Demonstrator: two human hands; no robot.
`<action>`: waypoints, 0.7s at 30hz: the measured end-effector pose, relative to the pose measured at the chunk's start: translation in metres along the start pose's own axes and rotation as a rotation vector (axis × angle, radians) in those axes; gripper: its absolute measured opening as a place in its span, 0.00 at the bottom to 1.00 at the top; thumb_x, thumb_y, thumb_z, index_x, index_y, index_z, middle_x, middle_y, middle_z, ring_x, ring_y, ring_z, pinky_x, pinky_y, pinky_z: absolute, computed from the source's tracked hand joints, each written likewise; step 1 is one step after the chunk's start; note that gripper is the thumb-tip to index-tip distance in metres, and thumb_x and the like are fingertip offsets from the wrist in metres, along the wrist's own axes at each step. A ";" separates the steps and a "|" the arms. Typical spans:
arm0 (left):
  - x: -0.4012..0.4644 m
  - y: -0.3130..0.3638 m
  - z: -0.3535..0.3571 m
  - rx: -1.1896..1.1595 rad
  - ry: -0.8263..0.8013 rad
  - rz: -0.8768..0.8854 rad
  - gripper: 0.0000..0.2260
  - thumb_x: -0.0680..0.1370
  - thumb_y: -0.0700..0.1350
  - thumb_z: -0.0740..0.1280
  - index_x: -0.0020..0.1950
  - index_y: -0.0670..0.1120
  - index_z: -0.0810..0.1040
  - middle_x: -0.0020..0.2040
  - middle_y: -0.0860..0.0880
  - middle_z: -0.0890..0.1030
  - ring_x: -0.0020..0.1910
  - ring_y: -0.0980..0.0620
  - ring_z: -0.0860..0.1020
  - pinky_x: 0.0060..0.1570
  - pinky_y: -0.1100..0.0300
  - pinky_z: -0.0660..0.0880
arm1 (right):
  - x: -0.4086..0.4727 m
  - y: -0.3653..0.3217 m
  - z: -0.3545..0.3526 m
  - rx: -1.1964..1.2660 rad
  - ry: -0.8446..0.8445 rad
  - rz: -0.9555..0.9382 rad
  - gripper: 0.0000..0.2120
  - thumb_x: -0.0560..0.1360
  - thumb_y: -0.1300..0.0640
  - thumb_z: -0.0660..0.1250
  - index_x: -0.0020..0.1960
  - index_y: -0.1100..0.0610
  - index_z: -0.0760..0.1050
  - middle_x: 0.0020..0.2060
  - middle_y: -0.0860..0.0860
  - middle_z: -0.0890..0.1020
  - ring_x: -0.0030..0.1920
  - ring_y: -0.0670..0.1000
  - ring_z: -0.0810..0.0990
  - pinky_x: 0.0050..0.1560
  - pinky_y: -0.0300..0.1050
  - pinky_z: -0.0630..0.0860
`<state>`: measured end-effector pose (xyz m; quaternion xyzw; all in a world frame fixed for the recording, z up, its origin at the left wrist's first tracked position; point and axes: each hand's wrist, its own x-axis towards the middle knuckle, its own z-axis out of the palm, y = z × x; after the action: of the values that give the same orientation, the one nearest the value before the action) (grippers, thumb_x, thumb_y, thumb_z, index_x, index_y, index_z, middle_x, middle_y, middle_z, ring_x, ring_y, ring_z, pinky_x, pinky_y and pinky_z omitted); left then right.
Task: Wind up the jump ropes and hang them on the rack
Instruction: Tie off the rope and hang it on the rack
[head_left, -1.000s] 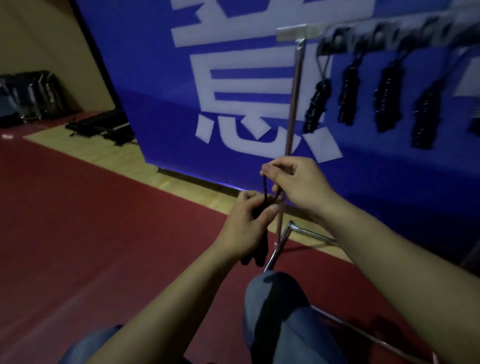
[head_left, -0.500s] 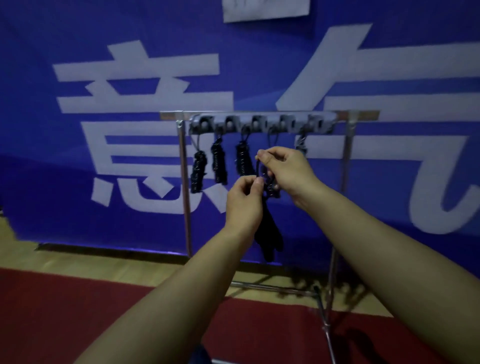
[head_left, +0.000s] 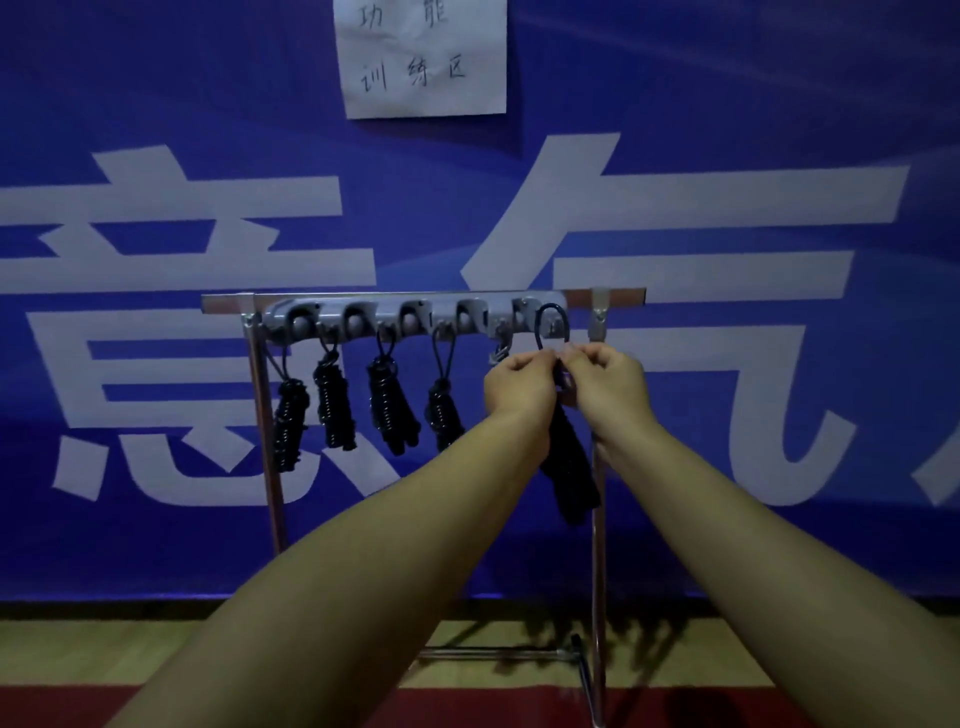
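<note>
Head view: both hands, left hand (head_left: 519, 387) and right hand (head_left: 605, 382), are now pinching the wound jump rope (head_left: 569, 467), raising its loop (head_left: 551, 325) to the rack (head_left: 415, 314) at frame centre; hanging almost done.

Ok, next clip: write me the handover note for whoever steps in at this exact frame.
Left hand: pinching the rope loop.
Right hand: pinching the same loop; the wound bundle hangs below both hands.
Rack: four wound ropes hang on the left hooks.
Done: fifth rope wound, loop raised to the rightmost hook.
Left: confirm the loop is seated, unclear here, then release. No other ropes in view.
</note>
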<state>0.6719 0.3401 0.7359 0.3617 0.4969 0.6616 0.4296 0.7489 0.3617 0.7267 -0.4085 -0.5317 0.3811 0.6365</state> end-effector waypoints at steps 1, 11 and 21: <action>0.007 0.003 0.008 -0.015 0.005 -0.042 0.06 0.78 0.45 0.69 0.45 0.44 0.83 0.40 0.45 0.85 0.38 0.46 0.81 0.42 0.52 0.80 | 0.014 0.001 0.000 0.000 0.018 0.032 0.06 0.79 0.55 0.67 0.46 0.56 0.80 0.40 0.51 0.84 0.42 0.49 0.84 0.44 0.44 0.82; 0.072 -0.002 0.044 -0.090 0.017 -0.229 0.07 0.79 0.43 0.68 0.50 0.39 0.80 0.37 0.43 0.80 0.31 0.46 0.78 0.30 0.58 0.75 | 0.091 0.028 0.000 0.129 0.052 0.251 0.04 0.77 0.59 0.68 0.45 0.59 0.79 0.39 0.53 0.82 0.31 0.47 0.75 0.35 0.43 0.76; 0.082 -0.053 0.015 0.373 -0.098 0.138 0.14 0.83 0.52 0.61 0.66 0.49 0.76 0.61 0.49 0.80 0.60 0.48 0.77 0.63 0.50 0.74 | 0.077 0.065 -0.001 -0.065 0.017 0.193 0.08 0.77 0.58 0.69 0.55 0.54 0.80 0.51 0.49 0.83 0.52 0.49 0.80 0.55 0.47 0.79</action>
<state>0.6657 0.4287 0.6924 0.4999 0.5632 0.5677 0.3325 0.7576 0.4565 0.6946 -0.4815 -0.4966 0.4196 0.5879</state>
